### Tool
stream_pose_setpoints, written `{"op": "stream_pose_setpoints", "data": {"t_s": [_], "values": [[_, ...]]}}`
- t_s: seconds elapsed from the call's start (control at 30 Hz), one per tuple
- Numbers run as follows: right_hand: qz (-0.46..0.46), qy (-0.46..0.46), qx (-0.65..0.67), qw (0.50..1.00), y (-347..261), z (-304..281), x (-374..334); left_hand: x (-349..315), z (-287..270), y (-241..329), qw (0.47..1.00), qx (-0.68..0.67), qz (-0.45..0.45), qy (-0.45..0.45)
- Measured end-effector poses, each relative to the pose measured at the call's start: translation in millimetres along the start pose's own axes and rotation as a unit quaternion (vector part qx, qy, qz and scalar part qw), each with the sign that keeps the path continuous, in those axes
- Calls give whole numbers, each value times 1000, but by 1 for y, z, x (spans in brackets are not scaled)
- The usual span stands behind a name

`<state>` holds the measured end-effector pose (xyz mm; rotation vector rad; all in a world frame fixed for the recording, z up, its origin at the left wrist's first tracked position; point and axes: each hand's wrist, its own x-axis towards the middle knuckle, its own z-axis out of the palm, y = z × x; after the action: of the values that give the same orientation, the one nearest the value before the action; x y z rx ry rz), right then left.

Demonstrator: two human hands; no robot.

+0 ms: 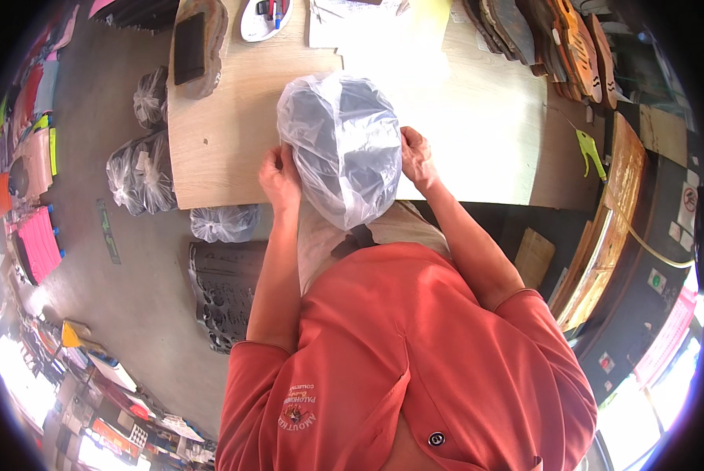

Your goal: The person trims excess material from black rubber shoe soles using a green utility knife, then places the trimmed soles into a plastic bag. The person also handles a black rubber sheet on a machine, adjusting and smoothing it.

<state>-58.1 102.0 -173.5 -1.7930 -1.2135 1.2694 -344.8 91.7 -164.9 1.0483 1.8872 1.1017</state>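
At wood-grain table (226,133): crinkled translucent bag (340,149) (rounded, dark within), left hand (281,177), right hand (417,159), each grip pinched closed on side

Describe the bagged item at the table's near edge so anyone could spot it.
Find the pale wood-grain table at the top of the view. At its near edge, between the person's left grip and right grip, is a dark rounded bundle in translucent plastic. Unlike the wrapped bundles by the table's left end, it is the one being held.
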Motion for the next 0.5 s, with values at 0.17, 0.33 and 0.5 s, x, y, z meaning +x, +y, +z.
{"op": "stream_pose_setpoints", "data": {"t_s": [0.17, 0.33, 0.5], "values": [[26, -80, -11, 996, 3, -4, 2, -3, 6, 8, 999, -6, 31, 21], [12, -61, 29, 998, 1, -2, 2, -4, 5, 11, 1000, 18, 19, 14], [-5, -36, -40, 999, -18, -7, -17, -7, 4, 12, 1000, -17, 6, 19]]}}
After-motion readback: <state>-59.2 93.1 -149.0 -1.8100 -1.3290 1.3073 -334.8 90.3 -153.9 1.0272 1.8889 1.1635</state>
